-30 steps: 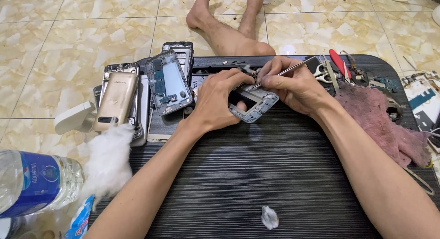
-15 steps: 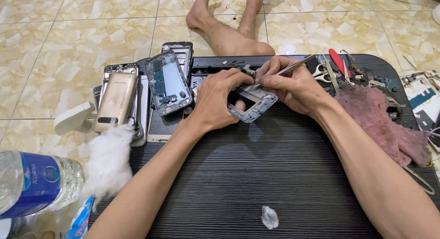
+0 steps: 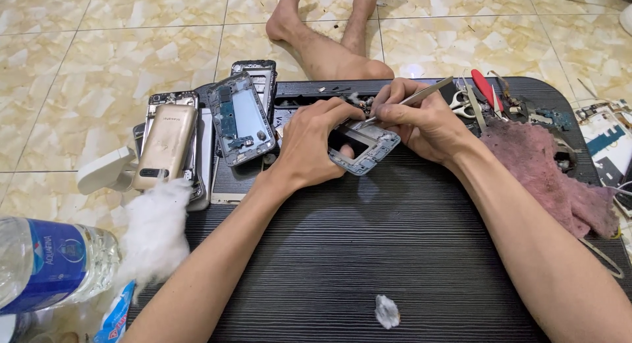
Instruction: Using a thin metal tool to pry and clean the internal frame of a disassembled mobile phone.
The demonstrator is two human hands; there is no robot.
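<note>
The phone frame [image 3: 364, 147], a grey-blue shell with a dark rectangular opening, lies tilted near the far edge of the black ridged board [image 3: 342, 251]. The left hand [image 3: 316, 145] curls over its left side, fingers pinning it. The right hand [image 3: 421, 122] is closed around metal tweezers [image 3: 421, 94], tip at the frame's upper edge. Left of the frame lie opened phones [image 3: 240, 116]; right, a pink cloth [image 3: 546, 175].
</note>
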